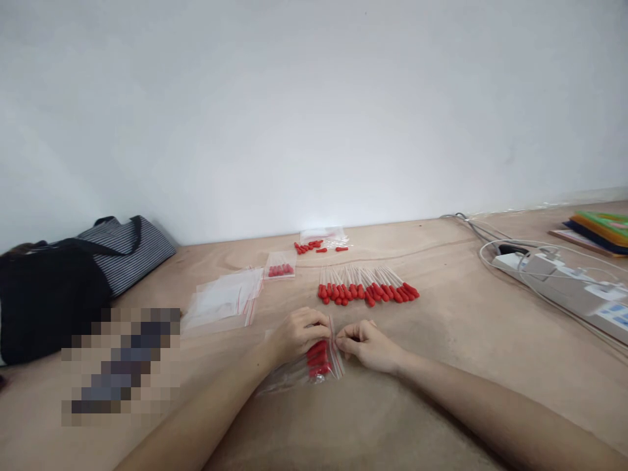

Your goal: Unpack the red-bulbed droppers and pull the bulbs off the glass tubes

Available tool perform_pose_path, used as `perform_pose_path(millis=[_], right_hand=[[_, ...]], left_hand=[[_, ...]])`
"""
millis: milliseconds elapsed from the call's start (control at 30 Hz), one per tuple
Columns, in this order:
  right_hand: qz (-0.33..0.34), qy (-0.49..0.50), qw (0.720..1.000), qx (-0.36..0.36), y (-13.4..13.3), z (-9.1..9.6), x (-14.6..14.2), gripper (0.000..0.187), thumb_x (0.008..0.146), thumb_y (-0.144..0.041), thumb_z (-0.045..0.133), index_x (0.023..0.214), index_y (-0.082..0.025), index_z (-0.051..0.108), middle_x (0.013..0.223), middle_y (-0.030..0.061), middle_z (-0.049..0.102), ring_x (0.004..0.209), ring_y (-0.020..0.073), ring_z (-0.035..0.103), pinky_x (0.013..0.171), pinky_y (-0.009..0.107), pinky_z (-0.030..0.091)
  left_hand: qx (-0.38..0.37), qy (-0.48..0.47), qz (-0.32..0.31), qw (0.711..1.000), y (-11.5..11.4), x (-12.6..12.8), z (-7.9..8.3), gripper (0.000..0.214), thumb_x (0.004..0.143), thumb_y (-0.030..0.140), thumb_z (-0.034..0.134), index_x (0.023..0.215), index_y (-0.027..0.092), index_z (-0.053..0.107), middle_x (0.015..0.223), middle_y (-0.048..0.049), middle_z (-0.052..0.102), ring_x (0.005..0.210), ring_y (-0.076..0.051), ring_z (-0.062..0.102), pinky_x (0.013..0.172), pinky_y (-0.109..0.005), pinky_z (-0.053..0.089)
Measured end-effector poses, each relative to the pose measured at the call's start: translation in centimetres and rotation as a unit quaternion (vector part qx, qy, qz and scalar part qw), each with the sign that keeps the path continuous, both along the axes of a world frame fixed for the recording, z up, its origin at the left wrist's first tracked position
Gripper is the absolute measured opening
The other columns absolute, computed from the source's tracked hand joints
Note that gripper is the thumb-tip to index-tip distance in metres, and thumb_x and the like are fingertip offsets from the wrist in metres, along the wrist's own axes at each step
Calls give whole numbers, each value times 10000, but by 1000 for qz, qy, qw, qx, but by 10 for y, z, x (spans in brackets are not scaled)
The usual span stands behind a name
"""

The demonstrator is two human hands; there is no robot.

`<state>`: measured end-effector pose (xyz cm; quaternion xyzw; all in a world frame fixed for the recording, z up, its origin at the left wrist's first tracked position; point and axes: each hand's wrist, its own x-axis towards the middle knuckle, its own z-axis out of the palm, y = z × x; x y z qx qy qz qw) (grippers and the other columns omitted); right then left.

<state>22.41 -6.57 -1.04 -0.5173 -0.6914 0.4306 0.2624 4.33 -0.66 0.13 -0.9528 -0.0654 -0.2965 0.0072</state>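
A clear zip bag (289, 381) lies on the table in front of me, its red-striped opening facing right. Inside it are several droppers with red bulbs (318, 360), the bulbs towards the opening. My left hand (301, 332) rests over the bag's far side, its fingers closed on the edge near the seal. From the right, my right hand (370, 347) pinches the mouth of the same bag between thumb and fingers. Just beyond, a row of loose droppers (367, 291) lies with pale stems pointing away; some bulbs overlap.
Flat zip bags (226, 294) are stacked at left, near a filled bag (280, 267). Loose red bulbs (307, 247) and clear tubes lie by the wall. A striped bag (142, 252) and a blurred-out item (125, 363) are left; a power strip (564, 281) with cables is right.
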Motion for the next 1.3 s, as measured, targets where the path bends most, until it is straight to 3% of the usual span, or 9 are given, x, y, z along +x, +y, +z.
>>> perform_pose_path(millis=[167,600,1133,1300], right_hand=[[-30,-37,999,12,2,-2,-3,377,798,-341,414,478,-152,477,438,-67,420,467,62,373,675,228,317],[-22,5,1000,-13,-1,-1,-2,210,719,-298,492,648,-166,640,521,-51,507,543,85,431,638,220,343],[-7,-15,1000,0,-1,-3,-2,278,737,-303,452,507,-153,496,479,-64,372,482,57,309,573,200,301],[-4,-8,1000,-3,0,-4,-1,315,757,-370,456,535,-157,522,482,-60,407,490,65,340,598,212,309]], left_hand=[[-5,5,6,1000,0,0,0,271,888,170,351,750,165,584,742,-39,611,664,-98,535,634,-214,402],[-9,-7,-4,1000,1,-1,-1,256,876,146,362,741,157,578,734,-34,605,641,-97,507,613,-210,379],[24,-10,0,1000,2,0,-4,202,858,148,412,820,184,607,760,-28,593,643,-94,504,607,-206,380],[17,-9,-3,1000,2,1,-5,216,856,144,415,768,171,610,750,-33,587,642,-94,503,603,-209,382]])
